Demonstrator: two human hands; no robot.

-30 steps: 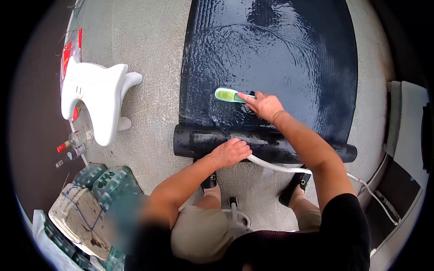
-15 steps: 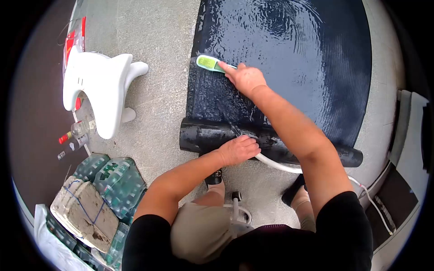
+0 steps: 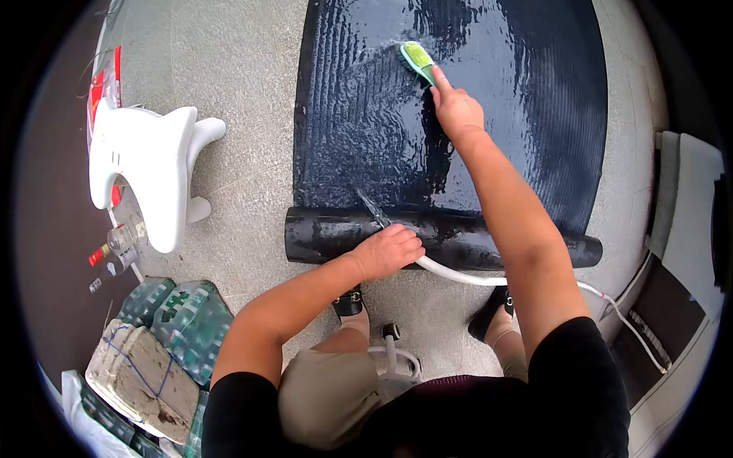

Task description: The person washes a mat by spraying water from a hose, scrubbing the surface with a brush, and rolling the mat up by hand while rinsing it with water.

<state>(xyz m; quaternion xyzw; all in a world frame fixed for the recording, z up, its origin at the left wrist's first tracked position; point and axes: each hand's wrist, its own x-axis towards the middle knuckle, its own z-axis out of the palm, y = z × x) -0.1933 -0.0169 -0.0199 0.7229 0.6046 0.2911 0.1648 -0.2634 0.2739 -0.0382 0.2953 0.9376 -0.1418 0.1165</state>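
Observation:
My left hand (image 3: 388,250) is closed round the end of a white hose (image 3: 466,277), over the rolled edge (image 3: 328,235) of a black ribbed mat. Water (image 3: 372,208) streams from the hose onto the mat. Farther up, my right hand (image 3: 456,107) grips a green and white brush (image 3: 418,59), its index finger stretched along the handle. The brush head rests on the wet mat (image 3: 359,145), where water splashes beside it. The mat lies unrolled away from me, with its near end rolled up.
A white plastic stool (image 3: 156,164) stands at the left. Below it are glass bottles (image 3: 122,238), packs of green bottles (image 3: 191,320) and a tied, dirty whitish block (image 3: 141,374). A grey panelled object (image 3: 687,206) is at the right. My feet are below the roll.
My right hand has swept the brush from the mat's left edge up and to the right. My left hand keeps the hose at the roll, with water still flowing.

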